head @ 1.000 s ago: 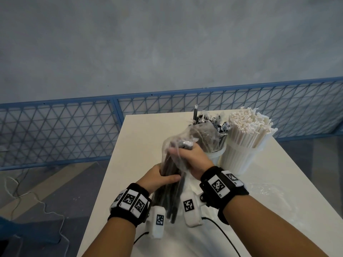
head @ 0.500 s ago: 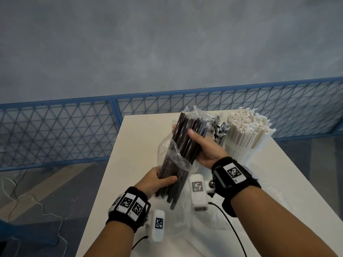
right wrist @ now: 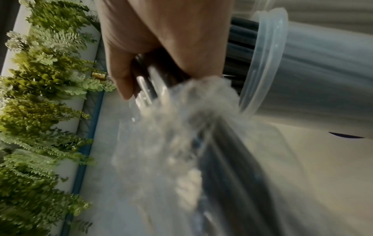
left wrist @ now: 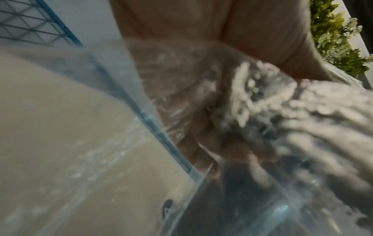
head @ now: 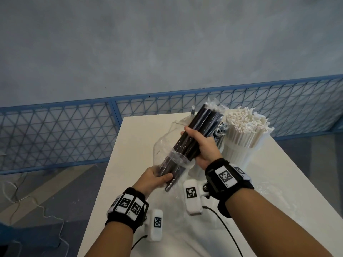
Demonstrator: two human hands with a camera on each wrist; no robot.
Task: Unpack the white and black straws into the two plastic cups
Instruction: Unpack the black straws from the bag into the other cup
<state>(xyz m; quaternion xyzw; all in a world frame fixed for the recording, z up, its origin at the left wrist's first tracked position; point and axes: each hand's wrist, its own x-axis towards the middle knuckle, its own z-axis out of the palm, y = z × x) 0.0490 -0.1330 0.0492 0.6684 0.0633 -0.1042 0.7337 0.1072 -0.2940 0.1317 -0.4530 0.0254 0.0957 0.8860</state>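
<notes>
A bundle of black straws (head: 196,134) slants up over the white table (head: 141,130), its upper half bare and its lower end still inside a clear plastic bag (head: 167,156). My right hand (head: 201,145) grips the bundle around its middle. My left hand (head: 156,179) holds the bag and the straws' lower end. Behind the bundle stands a plastic cup (right wrist: 268,63) with black straws in it, mostly hidden in the head view. To its right a second cup (head: 239,154) is packed full of white straws (head: 246,125).
An empty clear wrapper (head: 269,197) lies on the table at the right. A blue mesh fence (head: 55,134) runs behind the table, with a grey wall above. The table's left edge drops to the floor, where cables (head: 37,206) lie.
My right hand has drawn the black bundle up and to the right, out of the bag. My left hand has stayed low on the bag, so more bare straw shows.
</notes>
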